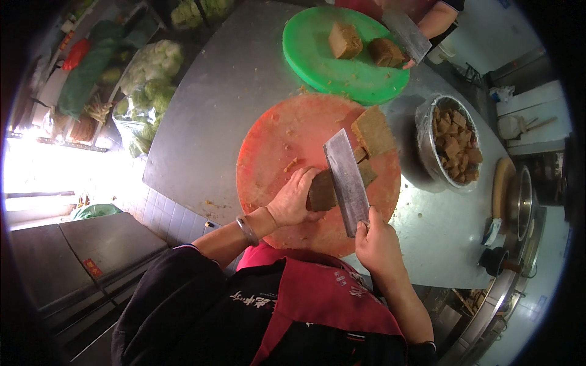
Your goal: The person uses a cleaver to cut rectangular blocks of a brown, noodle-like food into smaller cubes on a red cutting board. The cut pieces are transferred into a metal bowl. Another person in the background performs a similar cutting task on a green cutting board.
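My left hand (294,197) grips a brown, spongy block of food (322,191) on a round orange cutting board (274,151). In my right hand (377,238) is the handle of a cleaver (346,180), whose broad blade stands at the right side of the block. Just right of the blade lie small cut pieces (367,172), partly hidden by it. A larger slab (373,130) of the same food rests near the board's upper right edge. Farther right, a plastic-lined metal bowl (425,155) holds many brown chunks (454,137).
Across the metal table (206,114), a co-worker's hand and forearm (432,23) are by another cleaver (407,34) and brown blocks (345,40) on a green cutting board (311,68). Bagged vegetables (149,98) stand at the left. A dark pot (493,261) is at the right.
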Tool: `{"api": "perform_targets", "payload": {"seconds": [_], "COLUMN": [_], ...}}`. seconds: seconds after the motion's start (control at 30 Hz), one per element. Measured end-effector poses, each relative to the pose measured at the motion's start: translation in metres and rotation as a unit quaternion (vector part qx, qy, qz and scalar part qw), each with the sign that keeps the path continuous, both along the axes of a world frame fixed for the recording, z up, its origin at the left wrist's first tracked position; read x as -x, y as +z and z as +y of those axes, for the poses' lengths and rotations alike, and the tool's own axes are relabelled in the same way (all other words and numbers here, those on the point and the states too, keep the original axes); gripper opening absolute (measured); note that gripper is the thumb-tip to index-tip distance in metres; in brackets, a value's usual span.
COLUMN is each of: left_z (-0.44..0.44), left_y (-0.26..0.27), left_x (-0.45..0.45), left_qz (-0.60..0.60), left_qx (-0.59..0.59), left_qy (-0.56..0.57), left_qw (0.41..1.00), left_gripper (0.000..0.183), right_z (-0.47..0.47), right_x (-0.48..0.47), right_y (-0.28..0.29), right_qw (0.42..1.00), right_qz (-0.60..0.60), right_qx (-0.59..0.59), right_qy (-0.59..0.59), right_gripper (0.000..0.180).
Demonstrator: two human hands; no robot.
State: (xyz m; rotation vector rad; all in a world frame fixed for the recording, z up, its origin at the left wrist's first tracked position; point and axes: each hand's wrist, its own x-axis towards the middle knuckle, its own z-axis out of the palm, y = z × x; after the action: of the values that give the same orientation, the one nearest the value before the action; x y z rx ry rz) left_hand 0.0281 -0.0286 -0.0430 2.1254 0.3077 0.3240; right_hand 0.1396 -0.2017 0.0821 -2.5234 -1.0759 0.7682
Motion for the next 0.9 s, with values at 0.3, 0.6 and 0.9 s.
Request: {"api": "perform_targets", "payload": {"seconds": [0.3, 0.6, 0.9], "left_z": [-0.010, -0.013, 0.001], "left_y": [-0.018, -0.004, -0.003], "left_x": [0.002, 0.005, 0.019], "left_qz": [-0.031, 0.011, -0.032], "left_qx": [0.016, 0.009, -0.007], "left_qy": [0.040, 0.060, 0.006], "left_qw": [0.999, 0.998, 0.999], "left_gripper": [0.088, 0.094, 0.088], "right_z": [0.030, 0.044, -0.010], "right_x": [0.013, -0.013, 0.025], "right_y": [-0.037, -0.059, -0.012], "right_qw": [0.994, 0.992, 0.997], "right_qz": [-0.084, -0.065, -0.010], "right_qx": [0.012, -0.101, -0.078], "right_qy": [0.066, 0.025, 0.008], "right_gripper": [0.031, 0.021, 0.022]}}
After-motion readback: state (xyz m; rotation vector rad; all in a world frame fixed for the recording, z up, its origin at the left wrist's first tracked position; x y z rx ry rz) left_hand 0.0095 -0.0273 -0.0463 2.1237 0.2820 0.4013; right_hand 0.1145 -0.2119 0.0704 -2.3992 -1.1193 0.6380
